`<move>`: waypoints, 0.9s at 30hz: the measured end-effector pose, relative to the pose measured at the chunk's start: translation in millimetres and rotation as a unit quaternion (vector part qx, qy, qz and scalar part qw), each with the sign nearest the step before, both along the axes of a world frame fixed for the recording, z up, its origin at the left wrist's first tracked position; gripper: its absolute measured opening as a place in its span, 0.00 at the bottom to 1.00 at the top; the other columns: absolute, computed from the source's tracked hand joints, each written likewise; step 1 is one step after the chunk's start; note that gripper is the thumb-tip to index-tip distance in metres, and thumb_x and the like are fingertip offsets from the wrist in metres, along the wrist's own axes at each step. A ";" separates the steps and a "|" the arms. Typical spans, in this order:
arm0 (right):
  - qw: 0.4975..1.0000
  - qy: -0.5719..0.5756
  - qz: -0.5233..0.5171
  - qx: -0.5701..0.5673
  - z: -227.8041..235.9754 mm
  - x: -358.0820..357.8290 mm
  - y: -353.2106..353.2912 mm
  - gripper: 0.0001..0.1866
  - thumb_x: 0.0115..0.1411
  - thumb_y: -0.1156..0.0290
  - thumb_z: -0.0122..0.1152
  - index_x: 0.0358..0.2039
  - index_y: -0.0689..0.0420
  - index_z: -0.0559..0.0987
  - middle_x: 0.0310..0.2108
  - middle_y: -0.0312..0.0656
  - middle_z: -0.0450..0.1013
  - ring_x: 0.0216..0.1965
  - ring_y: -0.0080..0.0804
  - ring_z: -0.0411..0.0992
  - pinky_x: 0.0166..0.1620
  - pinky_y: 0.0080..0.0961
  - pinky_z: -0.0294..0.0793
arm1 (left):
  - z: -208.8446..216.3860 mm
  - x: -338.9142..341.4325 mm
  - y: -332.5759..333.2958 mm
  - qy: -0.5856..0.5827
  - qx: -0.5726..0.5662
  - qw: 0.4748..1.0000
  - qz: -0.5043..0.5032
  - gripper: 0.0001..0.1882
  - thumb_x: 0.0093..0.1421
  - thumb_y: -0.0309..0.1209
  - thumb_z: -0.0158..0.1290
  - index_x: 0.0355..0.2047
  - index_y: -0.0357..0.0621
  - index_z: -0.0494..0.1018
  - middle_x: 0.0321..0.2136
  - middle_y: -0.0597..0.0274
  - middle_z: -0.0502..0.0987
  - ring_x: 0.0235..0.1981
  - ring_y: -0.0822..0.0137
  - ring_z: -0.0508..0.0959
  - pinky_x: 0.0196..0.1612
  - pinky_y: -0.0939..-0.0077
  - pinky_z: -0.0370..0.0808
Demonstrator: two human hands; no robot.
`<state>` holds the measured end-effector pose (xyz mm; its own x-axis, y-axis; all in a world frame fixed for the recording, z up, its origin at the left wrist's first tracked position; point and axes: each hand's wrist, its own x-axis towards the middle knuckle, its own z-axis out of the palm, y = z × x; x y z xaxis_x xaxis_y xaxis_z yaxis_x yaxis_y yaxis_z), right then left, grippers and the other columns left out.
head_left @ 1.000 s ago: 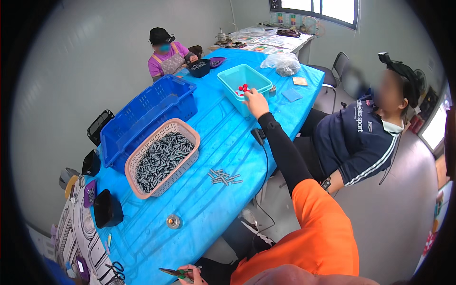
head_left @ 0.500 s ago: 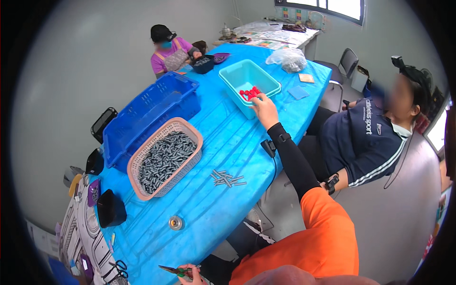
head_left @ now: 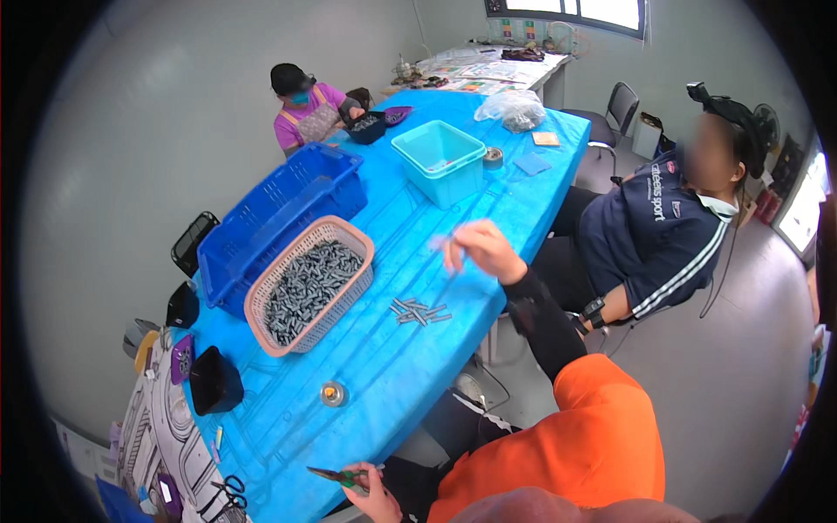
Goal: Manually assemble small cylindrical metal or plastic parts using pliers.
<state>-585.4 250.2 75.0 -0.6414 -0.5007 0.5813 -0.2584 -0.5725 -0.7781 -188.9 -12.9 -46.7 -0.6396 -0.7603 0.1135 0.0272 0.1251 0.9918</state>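
Note:
My left hand (head_left: 375, 497) is closed round a pair of pliers (head_left: 338, 476) with green handles at the table's near edge, jaws pointing left. My right hand (head_left: 482, 248) hovers over the table, between the turquoise bin (head_left: 440, 179) and a small pile of grey rods (head_left: 418, 311). Motion smears its fingers, so I cannot make out whether they hold anything. A little red shows inside the bin. To the left of the pile, a pink basket (head_left: 357, 296) is filled with many short grey-and-black pieces (head_left: 309, 288).
A blue crate (head_left: 261, 205) stands behind the basket. A small round tin (head_left: 332, 394) and a black container (head_left: 214, 383) stand nearer me; scissors (head_left: 231, 493) lie at lower left. One co-worker (head_left: 309, 113) sits at the far side, another (head_left: 654, 227) at the right.
My right hand has drawn back from the turquoise bin toward me. The cluster of red pieces seen at the bin is largely out of sight. My left hand keeps the pliers, shifted slightly right.

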 end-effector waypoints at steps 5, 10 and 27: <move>0.930 0.185 -0.020 0.317 -34.4 127.4 -15.0 0.21 0.60 0.69 0.56 0.10 0.60 0.72 0.10 0.36 0.68 0.14 0.23 0.67 0.50 0.27 0.73 | 23.6 -15.1 35.2 0.089 0.144 0.985 -0.024 0.15 0.54 0.15 0.53 0.40 0.41 0.65 0.31 0.63 0.71 0.27 0.77 0.69 0.33 0.84 0.67; 0.927 -0.047 0.137 0.345 -67.5 214.3 -66.7 0.13 0.57 0.70 0.64 0.41 0.61 0.76 0.31 0.37 0.77 0.34 0.20 0.74 0.35 0.16 0.72 | 28.2 -25.0 40.8 0.073 0.141 0.984 -0.082 0.13 0.57 0.17 0.53 0.41 0.39 0.65 0.30 0.64 0.71 0.26 0.77 0.69 0.32 0.84 0.67; 0.901 -0.279 0.153 0.296 -98.9 306.0 -148.9 0.07 0.57 0.75 0.63 0.34 0.64 0.79 0.26 0.37 0.77 0.28 0.17 0.73 0.32 0.14 0.71 | 18.5 24.7 10.1 0.105 0.181 0.977 -0.039 0.14 0.56 0.18 0.54 0.42 0.40 0.68 0.34 0.64 0.74 0.32 0.76 0.72 0.36 0.82 0.69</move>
<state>-279.4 101.3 -23.9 -0.5306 -0.8197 -0.2159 0.3662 0.0080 -0.9305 -164.2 -2.8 -28.2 -0.6883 -0.7252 -0.0183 0.2303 -0.2424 0.9425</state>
